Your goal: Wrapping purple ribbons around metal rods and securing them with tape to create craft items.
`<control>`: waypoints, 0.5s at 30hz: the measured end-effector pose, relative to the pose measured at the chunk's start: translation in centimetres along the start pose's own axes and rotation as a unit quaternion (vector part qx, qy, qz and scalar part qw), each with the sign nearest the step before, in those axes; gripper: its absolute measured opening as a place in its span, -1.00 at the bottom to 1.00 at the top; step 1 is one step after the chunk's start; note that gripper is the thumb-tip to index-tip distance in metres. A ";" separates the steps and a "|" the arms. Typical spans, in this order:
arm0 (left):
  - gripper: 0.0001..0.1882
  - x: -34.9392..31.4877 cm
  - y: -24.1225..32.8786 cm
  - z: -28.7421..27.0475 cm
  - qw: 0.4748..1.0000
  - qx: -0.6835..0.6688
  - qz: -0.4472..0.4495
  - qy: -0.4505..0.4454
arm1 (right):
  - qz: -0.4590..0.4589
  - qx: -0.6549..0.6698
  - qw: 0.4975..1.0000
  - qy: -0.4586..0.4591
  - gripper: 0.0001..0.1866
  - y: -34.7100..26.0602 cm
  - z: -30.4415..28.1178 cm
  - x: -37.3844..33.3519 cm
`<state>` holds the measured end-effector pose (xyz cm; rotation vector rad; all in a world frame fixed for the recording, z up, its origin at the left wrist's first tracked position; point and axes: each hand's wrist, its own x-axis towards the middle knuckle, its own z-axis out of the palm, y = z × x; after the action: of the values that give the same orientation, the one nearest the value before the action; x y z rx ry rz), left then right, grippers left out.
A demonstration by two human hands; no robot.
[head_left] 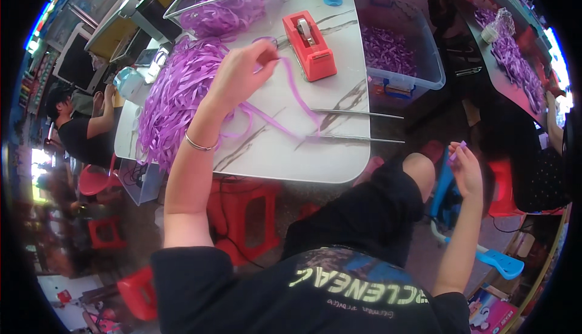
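Note:
Over the white marbled table (267,155), my left hand (245,70) is closed in a pinch on a thin purple ribbon (293,88). From those fingers the strand drops toward two thin metal rods (364,137) that stick out past the table's right edge. My right hand (467,173) is off the table to the right, its fingers closed on a small purple ribbon piece (458,152). A large heap of purple ribbons (176,100) lies beside my left forearm. Just right of my left hand stands a red tape dispenser (316,61) with a roll in it.
A clear bin (227,6) of purple ribbons sits at the table's back. Another plastic bin (424,79), holding cut ribbon pieces, stands beyond the right edge. Red stools (257,222) are below the table. A person (76,113) sits at the far left, another at the right.

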<state>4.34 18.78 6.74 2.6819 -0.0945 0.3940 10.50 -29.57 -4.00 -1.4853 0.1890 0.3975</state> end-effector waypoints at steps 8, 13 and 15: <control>-0.91 0.7 9.0 -2.3 0.760 -0.619 0.144 -0.133 | -0.042 -0.183 0.980 -0.062 -0.75 -1.4 3.5 0.0; -0.89 -3.0 14.5 -0.4 0.691 -0.623 0.131 -0.342 | -0.029 -0.215 0.971 -0.104 -0.76 -2.3 6.2 0.3; -0.84 -4.1 15.8 2.2 0.724 -0.547 0.190 -0.375 | -0.022 -0.233 0.965 -0.117 -0.78 -2.2 6.5 1.6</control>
<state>-1.01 3.56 10.00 1.4333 -0.8338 -0.5406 12.04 -22.96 -1.95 -1.8829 -0.1366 0.6055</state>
